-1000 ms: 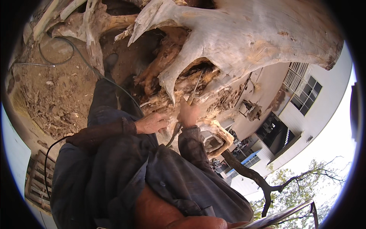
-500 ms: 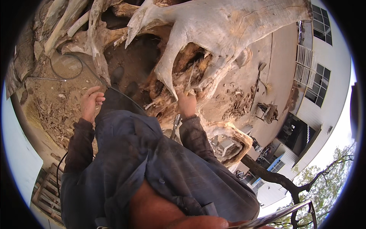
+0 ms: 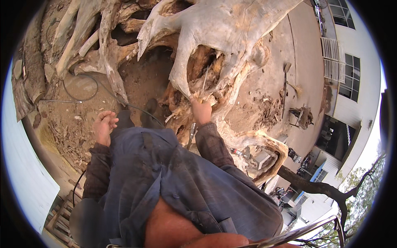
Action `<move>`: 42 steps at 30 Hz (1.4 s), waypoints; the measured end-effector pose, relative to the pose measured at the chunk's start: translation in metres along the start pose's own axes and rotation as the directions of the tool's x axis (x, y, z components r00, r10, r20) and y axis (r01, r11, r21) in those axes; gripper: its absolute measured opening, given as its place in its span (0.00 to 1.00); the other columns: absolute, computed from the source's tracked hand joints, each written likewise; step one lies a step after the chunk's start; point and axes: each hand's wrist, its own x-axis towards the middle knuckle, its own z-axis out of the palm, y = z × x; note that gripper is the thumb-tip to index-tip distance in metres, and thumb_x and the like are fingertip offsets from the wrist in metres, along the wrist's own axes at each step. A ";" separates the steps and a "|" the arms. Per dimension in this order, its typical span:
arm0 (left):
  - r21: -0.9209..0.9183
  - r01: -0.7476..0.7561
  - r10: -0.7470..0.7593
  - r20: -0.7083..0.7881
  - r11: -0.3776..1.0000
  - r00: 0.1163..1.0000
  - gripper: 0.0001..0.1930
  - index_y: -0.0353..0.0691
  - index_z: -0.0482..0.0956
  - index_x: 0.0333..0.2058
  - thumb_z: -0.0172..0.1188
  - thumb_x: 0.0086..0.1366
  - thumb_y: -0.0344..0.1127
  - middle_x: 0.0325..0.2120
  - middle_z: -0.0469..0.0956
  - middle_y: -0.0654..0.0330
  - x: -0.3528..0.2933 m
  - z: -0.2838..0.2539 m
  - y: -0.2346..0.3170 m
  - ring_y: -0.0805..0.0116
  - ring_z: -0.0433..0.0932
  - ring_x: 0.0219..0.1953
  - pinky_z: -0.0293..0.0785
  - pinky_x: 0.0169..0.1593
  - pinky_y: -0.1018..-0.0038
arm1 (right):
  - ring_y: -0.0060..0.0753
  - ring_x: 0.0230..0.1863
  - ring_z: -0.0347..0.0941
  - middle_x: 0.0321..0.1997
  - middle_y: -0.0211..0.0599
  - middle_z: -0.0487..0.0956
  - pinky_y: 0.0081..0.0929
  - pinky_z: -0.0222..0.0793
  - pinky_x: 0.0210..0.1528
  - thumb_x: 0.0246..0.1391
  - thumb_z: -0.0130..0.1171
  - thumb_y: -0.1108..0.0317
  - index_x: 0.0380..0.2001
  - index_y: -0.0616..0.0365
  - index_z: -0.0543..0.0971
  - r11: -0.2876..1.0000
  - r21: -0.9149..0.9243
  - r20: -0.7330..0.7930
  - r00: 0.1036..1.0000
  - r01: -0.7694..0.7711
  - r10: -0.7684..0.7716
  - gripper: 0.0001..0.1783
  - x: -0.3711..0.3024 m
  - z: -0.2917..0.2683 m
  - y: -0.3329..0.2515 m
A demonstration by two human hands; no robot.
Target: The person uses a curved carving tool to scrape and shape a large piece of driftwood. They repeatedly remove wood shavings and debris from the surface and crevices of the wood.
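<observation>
A large weathered tree root (image 3: 231, 29) with pale, smooth limbs and hollows fills the upper middle. My right hand (image 3: 202, 112) is closed around the lower end of a thin, straight rod-like tool (image 3: 204, 82), whose far end reaches into a reddish hollow of the root; the tip's exact contact cannot be made out. My left hand (image 3: 104, 126) hangs in the air left of my dark work coat (image 3: 153, 161), fingers loosely bent and apart, holding nothing. Just below my right hand, a metal fitting (image 3: 192, 130) stands beside my sleeve.
A black hose (image 3: 142, 110) crosses from the left toward my lap. On the left ground lie wood chips (image 3: 74, 136) and a thin metal bar (image 3: 62, 101). Beyond the root are a long-handled shovel (image 3: 285, 89), a debris heap (image 3: 269, 111) and a white building (image 3: 351, 37).
My left hand has come slightly right and lower, its fingers still bent. My right hand keeps hold of the rod-like tool at the hollow. The whole view has shifted a little.
</observation>
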 end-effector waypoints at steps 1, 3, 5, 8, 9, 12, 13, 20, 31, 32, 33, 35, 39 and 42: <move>0.011 0.006 -0.006 0.011 1.000 1.000 0.09 0.39 0.77 0.46 0.51 0.71 0.27 0.42 0.82 0.57 0.005 -0.006 0.002 0.70 0.84 0.35 0.77 0.32 0.77 | 0.64 0.44 0.81 0.38 0.68 0.82 0.48 0.74 0.48 0.52 0.66 0.48 0.41 0.73 0.80 0.999 0.000 -0.001 0.999 0.048 -0.048 0.32 -0.018 -0.003 -0.001; 0.024 0.033 -0.033 -0.001 0.999 0.999 0.09 0.39 0.76 0.47 0.50 0.70 0.27 0.41 0.82 0.57 0.014 -0.019 0.008 0.70 0.84 0.34 0.77 0.32 0.76 | 0.62 0.44 0.81 0.37 0.65 0.82 0.48 0.73 0.47 0.53 0.66 0.49 0.42 0.71 0.80 0.990 -0.004 -0.010 0.990 0.140 -0.140 0.30 -0.059 -0.012 -0.003; 0.039 0.054 -0.054 -0.012 0.998 0.998 0.10 0.39 0.76 0.47 0.50 0.70 0.27 0.41 0.82 0.57 0.026 -0.035 0.010 0.70 0.84 0.34 0.77 0.31 0.76 | 0.62 0.42 0.81 0.36 0.63 0.83 0.48 0.74 0.45 0.54 0.66 0.51 0.42 0.69 0.80 0.997 -0.026 0.031 0.997 0.078 -0.077 0.27 -0.096 -0.014 -0.002; 0.060 0.068 -0.066 -0.024 0.996 0.998 0.10 0.39 0.76 0.46 0.49 0.69 0.27 0.41 0.83 0.57 0.052 -0.060 0.012 0.70 0.84 0.33 0.77 0.30 0.77 | 0.42 0.29 0.78 0.26 0.47 0.80 0.41 0.72 0.32 0.57 0.65 0.52 0.37 0.67 0.79 0.989 0.045 -0.034 0.990 0.141 -0.140 0.23 -0.141 -0.016 0.001; 0.066 0.074 -0.072 -0.027 0.995 0.997 0.09 0.39 0.77 0.44 0.50 0.68 0.26 0.40 0.83 0.57 0.059 -0.063 0.015 0.70 0.84 0.33 0.76 0.30 0.77 | 0.33 0.23 0.76 0.21 0.40 0.78 0.37 0.71 0.27 0.58 0.64 0.52 0.35 0.66 0.79 0.979 0.081 -0.081 0.980 0.187 -0.180 0.23 -0.153 -0.017 0.003; 0.134 0.053 -0.053 -0.005 0.990 0.999 0.08 0.40 0.77 0.37 0.49 0.65 0.25 0.39 0.83 0.56 0.092 -0.085 0.011 0.70 0.83 0.33 0.75 0.30 0.76 | 0.25 0.16 0.72 0.18 0.32 0.74 0.28 0.66 0.18 0.57 0.65 0.56 0.35 0.65 0.77 0.988 0.123 -0.102 0.991 0.098 -0.085 0.19 -0.147 -0.013 0.032; 0.167 0.043 -0.044 0.007 0.985 0.999 0.08 0.40 0.78 0.35 0.49 0.64 0.24 0.39 0.83 0.56 0.100 -0.091 0.009 0.70 0.83 0.33 0.75 0.29 0.76 | 0.25 0.15 0.71 0.18 0.32 0.74 0.29 0.66 0.18 0.57 0.65 0.56 0.34 0.65 0.77 0.989 0.112 -0.114 0.990 0.099 -0.086 0.19 -0.148 -0.012 0.036; 0.411 0.105 -0.120 0.012 0.906 0.993 0.07 0.43 0.78 0.34 0.50 0.65 0.29 0.34 0.82 0.61 0.133 -0.137 -0.002 0.70 0.80 0.29 0.74 0.29 0.73 | 0.25 0.17 0.70 0.20 0.34 0.76 0.30 0.67 0.20 0.57 0.65 0.56 0.34 0.67 0.78 0.987 0.160 -0.115 0.992 -0.026 0.044 0.20 -0.172 -0.004 0.032; 0.406 0.135 -0.122 -0.057 0.904 0.991 0.12 0.40 0.76 0.43 0.45 0.65 0.27 0.37 0.82 0.57 0.155 -0.163 0.002 0.67 0.82 0.30 0.76 0.28 0.72 | 0.27 0.19 0.72 0.22 0.37 0.78 0.31 0.69 0.23 0.56 0.65 0.57 0.36 0.66 0.79 0.993 0.122 -0.149 0.989 -0.002 0.020 0.19 -0.166 -0.003 0.019; 0.396 0.117 -0.109 -0.043 0.911 0.993 0.14 0.40 0.76 0.43 0.43 0.64 0.26 0.37 0.83 0.57 0.149 -0.156 0.007 0.67 0.82 0.30 0.75 0.28 0.72 | 0.32 0.22 0.74 0.23 0.41 0.79 0.35 0.71 0.27 0.55 0.65 0.55 0.36 0.67 0.79 0.990 0.074 -0.083 0.988 -0.122 0.128 0.21 -0.167 0.004 0.034; 0.379 0.099 -0.094 -0.032 0.920 0.995 0.15 0.39 0.76 0.42 0.42 0.62 0.24 0.36 0.83 0.57 0.145 -0.153 0.011 0.68 0.82 0.30 0.75 0.28 0.72 | 0.34 0.23 0.75 0.23 0.43 0.79 0.37 0.71 0.29 0.55 0.64 0.54 0.36 0.68 0.79 0.993 0.022 -0.082 0.990 -0.116 0.117 0.22 -0.176 0.009 0.036; 0.399 0.092 -0.092 -0.020 0.912 0.996 0.14 0.39 0.75 0.46 0.44 0.65 0.25 0.38 0.82 0.57 0.148 -0.163 0.008 0.68 0.82 0.30 0.77 0.29 0.73 | 0.38 0.26 0.77 0.24 0.46 0.80 0.40 0.73 0.33 0.55 0.64 0.52 0.35 0.69 0.79 0.991 -0.082 -0.078 0.992 -0.102 0.096 0.24 -0.199 0.021 0.040; 0.422 0.157 -0.149 -0.050 0.893 0.987 0.14 0.40 0.74 0.47 0.46 0.65 0.27 0.37 0.82 0.58 0.137 -0.158 0.003 0.68 0.82 0.30 0.77 0.30 0.71 | 0.67 0.45 0.79 0.37 0.67 0.81 0.52 0.73 0.47 0.54 0.62 0.48 0.39 0.68 0.80 0.968 -0.072 0.055 0.968 -0.240 0.244 0.28 -0.219 0.030 0.048; 0.466 0.195 -0.191 -0.056 0.863 0.980 0.14 0.41 0.73 0.49 0.47 0.66 0.29 0.38 0.82 0.58 0.149 -0.169 -0.013 0.68 0.81 0.30 0.77 0.29 0.70 | 0.61 0.40 0.79 0.34 0.64 0.81 0.49 0.73 0.44 0.54 0.63 0.47 0.38 0.68 0.80 0.985 -0.075 -0.055 0.987 -0.153 0.149 0.28 -0.203 0.030 0.042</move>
